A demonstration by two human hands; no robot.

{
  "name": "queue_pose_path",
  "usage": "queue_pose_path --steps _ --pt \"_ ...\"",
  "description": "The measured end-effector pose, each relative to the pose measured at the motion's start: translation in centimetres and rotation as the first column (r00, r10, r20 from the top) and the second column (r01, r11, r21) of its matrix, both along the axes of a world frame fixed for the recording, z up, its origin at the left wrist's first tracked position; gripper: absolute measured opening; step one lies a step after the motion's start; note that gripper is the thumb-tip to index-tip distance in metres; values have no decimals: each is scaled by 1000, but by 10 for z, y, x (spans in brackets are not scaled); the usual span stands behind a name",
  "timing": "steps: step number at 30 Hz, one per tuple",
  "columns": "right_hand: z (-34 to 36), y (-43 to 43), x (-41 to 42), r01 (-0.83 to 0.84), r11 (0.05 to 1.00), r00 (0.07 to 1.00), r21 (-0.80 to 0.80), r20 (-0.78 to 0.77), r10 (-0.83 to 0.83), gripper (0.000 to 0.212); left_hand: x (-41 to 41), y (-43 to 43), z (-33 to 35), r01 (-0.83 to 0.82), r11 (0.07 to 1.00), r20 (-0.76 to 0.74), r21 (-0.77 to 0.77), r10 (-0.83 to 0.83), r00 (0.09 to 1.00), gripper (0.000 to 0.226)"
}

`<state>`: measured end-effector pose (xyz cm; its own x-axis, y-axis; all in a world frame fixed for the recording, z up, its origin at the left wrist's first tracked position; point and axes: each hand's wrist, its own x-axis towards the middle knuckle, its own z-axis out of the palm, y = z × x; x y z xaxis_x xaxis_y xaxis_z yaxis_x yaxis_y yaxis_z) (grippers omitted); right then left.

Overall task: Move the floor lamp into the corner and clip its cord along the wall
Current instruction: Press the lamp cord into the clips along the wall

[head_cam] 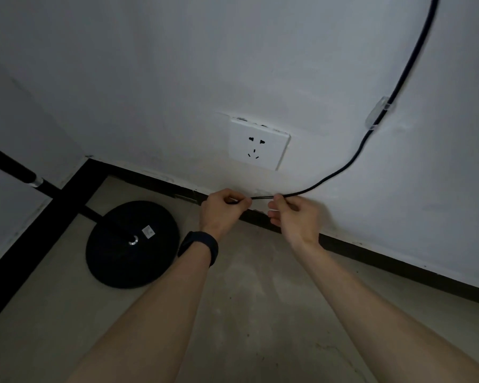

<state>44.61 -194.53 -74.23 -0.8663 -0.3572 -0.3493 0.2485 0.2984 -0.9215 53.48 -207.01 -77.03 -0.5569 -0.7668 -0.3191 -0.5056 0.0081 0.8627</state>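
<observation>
Cord (351,161) pinched in both left hand (221,210) and right hand (295,217) (its top end out of frame), lamp pole (9,164) likewise cropped.

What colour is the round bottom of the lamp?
Black lamp base, seen from the head camera.

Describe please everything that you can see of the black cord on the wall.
The cord is thin, black and smooth, probably rubber-coated. It comes down from the top right edge of the picture along the white wall, passes through a clear plastic clip stuck to the wall, then curves left just above the dark baseboard. There the right hand and the left hand pinch it, with a short straight stretch between them. Its end is hidden in the left hand.
</observation>
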Motion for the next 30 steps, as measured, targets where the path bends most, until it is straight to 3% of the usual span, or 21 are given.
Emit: queue_pose_path --steps 8,12,16,19,23,25,30 --pt "-5 -7 2 41 993 996 114 -87 -31 26 -9 1 -4 7 997 62 79 -12 998 29" --pt "-6 -7 3 65 987 996 148 -70 -55 29 -12 -3 -3 -61 997 67 49 58 996 35" --pt "-5 -2 5 116 982 993 146 -24 -114 26 -7 -13 2 -146 974 48 172 140 989 60" --pt "-4 6 1 156 973 988 169 -8 -156 25 -8 -12 10 -161 934 -77 319 195 978 47" --pt "3 22 -4 97 959 994 268 -76 -80 26 -11 0 19 -114 907 -89 406 164 982 26" --pt "6 25 -6 30 940 995 340 -98 4 29 -12 2 20 -124 910 -74 396 167 983 23" --pt "25 29 -21 -147 909 989 391 33 146 31 -14 -2 30 -127 944 -10 305 137 991 21"
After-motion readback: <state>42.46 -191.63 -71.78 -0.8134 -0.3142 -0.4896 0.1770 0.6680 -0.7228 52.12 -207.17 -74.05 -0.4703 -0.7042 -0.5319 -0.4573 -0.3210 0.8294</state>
